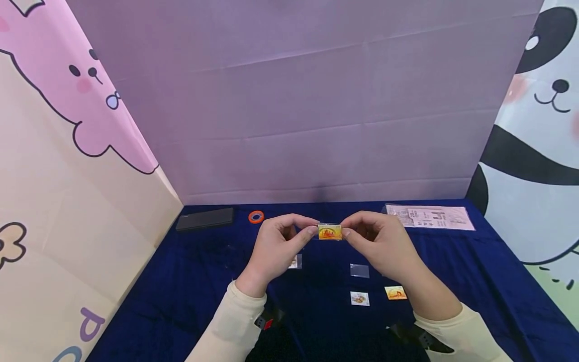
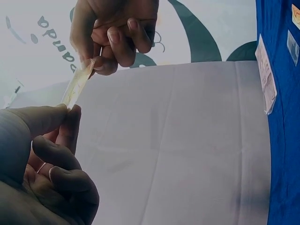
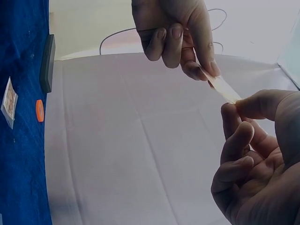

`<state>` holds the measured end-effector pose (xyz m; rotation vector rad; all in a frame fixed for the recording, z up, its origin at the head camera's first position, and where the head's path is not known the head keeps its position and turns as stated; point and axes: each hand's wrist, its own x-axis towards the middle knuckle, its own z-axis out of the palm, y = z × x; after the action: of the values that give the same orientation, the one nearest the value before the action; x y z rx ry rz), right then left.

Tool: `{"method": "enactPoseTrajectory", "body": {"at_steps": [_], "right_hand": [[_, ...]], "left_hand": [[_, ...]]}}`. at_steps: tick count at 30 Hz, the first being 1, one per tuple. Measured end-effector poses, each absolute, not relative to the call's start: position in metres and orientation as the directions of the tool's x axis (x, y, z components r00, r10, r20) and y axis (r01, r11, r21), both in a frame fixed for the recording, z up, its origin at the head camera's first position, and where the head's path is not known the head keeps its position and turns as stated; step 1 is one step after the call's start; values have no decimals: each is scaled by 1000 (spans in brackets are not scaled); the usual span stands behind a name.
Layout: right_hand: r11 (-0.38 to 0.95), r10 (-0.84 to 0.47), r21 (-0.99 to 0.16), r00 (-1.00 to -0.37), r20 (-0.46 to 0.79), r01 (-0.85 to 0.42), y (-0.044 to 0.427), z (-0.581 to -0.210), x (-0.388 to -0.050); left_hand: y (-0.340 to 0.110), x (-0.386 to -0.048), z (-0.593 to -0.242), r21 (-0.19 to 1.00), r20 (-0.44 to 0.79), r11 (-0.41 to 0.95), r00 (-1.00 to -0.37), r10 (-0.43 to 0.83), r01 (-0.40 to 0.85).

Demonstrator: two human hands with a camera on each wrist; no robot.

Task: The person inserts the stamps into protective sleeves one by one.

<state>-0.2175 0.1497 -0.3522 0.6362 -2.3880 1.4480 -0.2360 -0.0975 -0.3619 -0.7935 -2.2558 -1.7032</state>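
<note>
Between both hands, raised above the table, is a small yellow-and-orange stamp-like card (image 1: 329, 232) with a clear sleeve around it. My left hand (image 1: 282, 246) pinches its left edge between thumb and forefinger. The right hand (image 1: 382, 244) pinches the opposite edge the same way. In the left wrist view the sleeved card (image 2: 77, 86) appears nearly edge-on, clear film showing at one end. Below the hands lie an empty-looking clear sleeve (image 1: 359, 271), a white card with a small picture (image 1: 360, 298) and another yellow card (image 1: 395, 292). A sleeved card (image 1: 296, 261) is partly hidden behind my left hand.
A dark flat box-like object (image 1: 205, 219) lies at the back left, beside an orange ring-shaped roll (image 1: 256, 217). Pink printed paper in a clear cover (image 1: 434, 217) rests at the back right. Dark blue cloth (image 1: 190, 281) covers the table, and a fabric wall (image 1: 316, 125) stands behind.
</note>
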Motion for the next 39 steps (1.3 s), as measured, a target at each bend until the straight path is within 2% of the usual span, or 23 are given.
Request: {"method": "enactPoseTrajectory", "body": {"at_steps": [8, 20, 31, 39], "right_hand": [[440, -209, -759, -877, 432, -479, 151, -350, -216], [410, -249, -767, -870, 426, -493, 153, -348, -217], [433, -233, -777, -890, 393, -457, 154, -347, -217], [406, -262, -777, -876, 406, -481, 153, -351, -226]], "left_hand": [[-96, -235, -363, 820, 484, 174, -823, 296, 545], [-93, -236, -363, 813, 494, 174, -817, 298, 555], [-92, -236, -364, 813, 486, 193, -823, 296, 550], [-93, -242, -366, 821, 475, 192, -830, 291, 537]]}}
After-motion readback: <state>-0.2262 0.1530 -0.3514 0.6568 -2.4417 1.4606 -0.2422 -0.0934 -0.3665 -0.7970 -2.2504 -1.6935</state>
